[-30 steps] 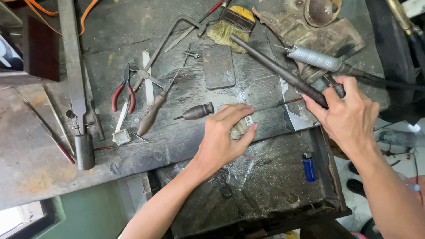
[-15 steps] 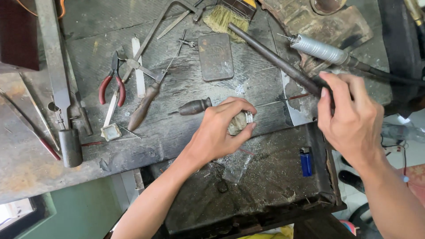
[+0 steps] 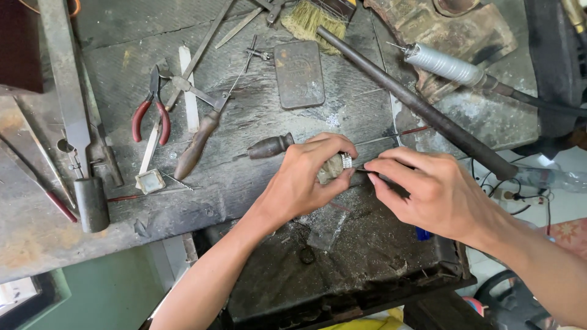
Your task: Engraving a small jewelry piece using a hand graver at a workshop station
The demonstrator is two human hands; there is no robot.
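Note:
My left hand [image 3: 299, 183] pinches a small silver ring [image 3: 347, 161] against a worn, pale bench peg at the front edge of the dark workbench [image 3: 244, 177]. My right hand [image 3: 434, 195] comes in from the right, fingers closed on a thin dark tool [image 3: 362, 170]. The tool's tip touches the ring. Most of this tool is hidden inside my fingers. A dark wooden-handled tool [image 3: 269, 146] lies just behind my left hand.
A long dark rod [image 3: 416, 104] runs diagonally behind my right hand. A silver handpiece [image 3: 443, 64] lies at the back right, with a flat metal tin [image 3: 299, 74], red-handled pliers [image 3: 150, 116] and a big file [image 3: 64, 91] further left. A dusty tray [image 3: 342, 275] sits under my hands.
My right hand left the long rod at the right and came in to the ring with a thin tool. My left hand stayed on the ring.

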